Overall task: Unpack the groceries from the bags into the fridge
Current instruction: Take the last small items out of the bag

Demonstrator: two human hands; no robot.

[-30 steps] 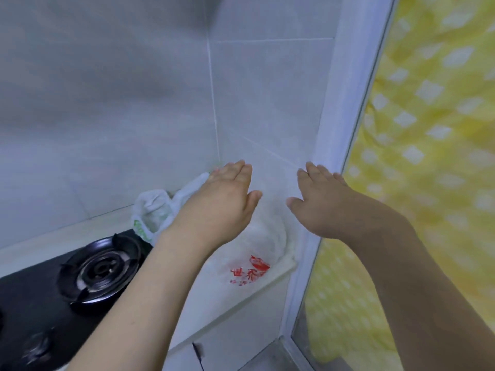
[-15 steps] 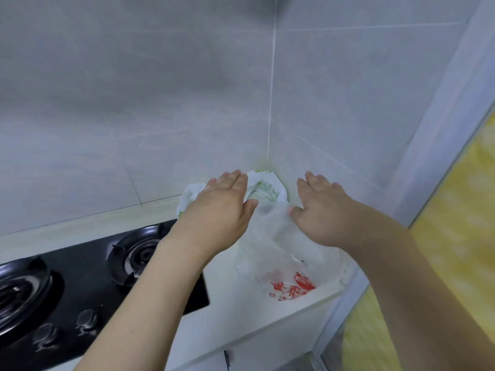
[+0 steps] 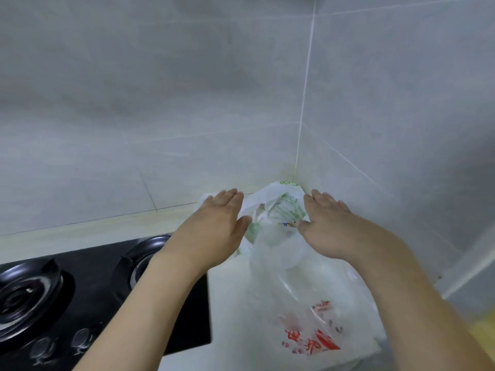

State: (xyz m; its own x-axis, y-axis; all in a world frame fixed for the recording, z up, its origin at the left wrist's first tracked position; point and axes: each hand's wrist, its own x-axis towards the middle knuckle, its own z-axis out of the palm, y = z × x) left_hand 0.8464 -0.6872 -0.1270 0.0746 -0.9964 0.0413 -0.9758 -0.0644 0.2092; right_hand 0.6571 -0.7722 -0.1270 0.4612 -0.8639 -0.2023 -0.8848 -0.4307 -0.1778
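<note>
Two plastic bags are sitting on the white desk [image 3: 233, 303] in the tiled corner. The clear bag [image 3: 308, 290] is carrying red printed characters, too blurred to read; the white bag [image 3: 278, 207] behind it is showing illegible green print. The left hand [image 3: 214, 226] and right hand [image 3: 326, 226] are hovering above them, fingers straight, grasping nothing. A black gas hob [image 3: 53, 303] is lying beside the bags.

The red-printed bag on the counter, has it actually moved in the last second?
No. The red-printed bag keeps its place beside the stove; only the camera swung.
</note>
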